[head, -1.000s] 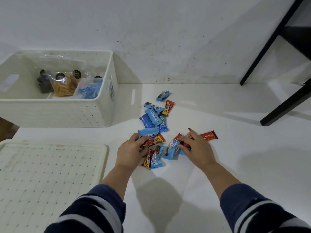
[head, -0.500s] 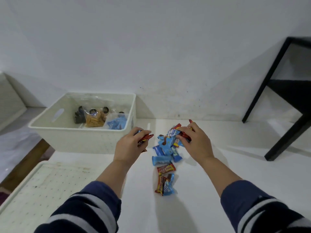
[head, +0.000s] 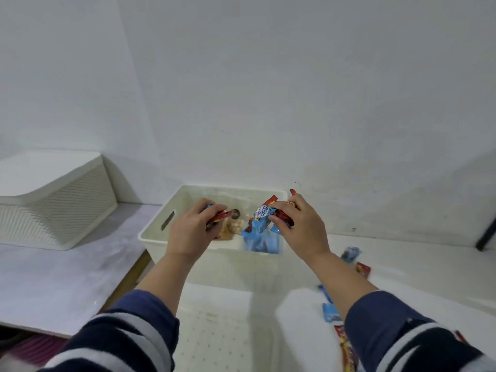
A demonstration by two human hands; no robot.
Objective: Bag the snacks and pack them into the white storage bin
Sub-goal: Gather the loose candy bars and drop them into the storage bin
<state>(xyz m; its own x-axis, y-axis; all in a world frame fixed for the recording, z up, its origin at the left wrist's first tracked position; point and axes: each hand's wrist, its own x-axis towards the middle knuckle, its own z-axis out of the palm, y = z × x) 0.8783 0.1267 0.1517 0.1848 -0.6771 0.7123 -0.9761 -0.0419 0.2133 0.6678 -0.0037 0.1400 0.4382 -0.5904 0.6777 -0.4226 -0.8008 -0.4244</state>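
Observation:
Both hands hover over the open white storage bin (head: 161,226). My left hand (head: 192,232) grips a few red and blue snack packets (head: 218,216). My right hand (head: 300,228) holds a bunch of blue and red snack packets (head: 261,220) above the bin's right half. Inside the bin lie a clear bag of tan snacks (head: 230,229) and a bag of blue packets (head: 261,244), partly hidden by my hands. Loose snack packets (head: 350,254) stay on the white table to the right.
A white perforated lid (head: 220,331) lies flat in front of the bin. A second white perforated bin (head: 61,200) sits upside down at the left on a lower surface. A black frame leg (head: 487,234) shows at the right edge. The wall is close behind.
Both hands lifted handfuls of packets off the table pile and carried them left, over the bin. The view swung up and left.

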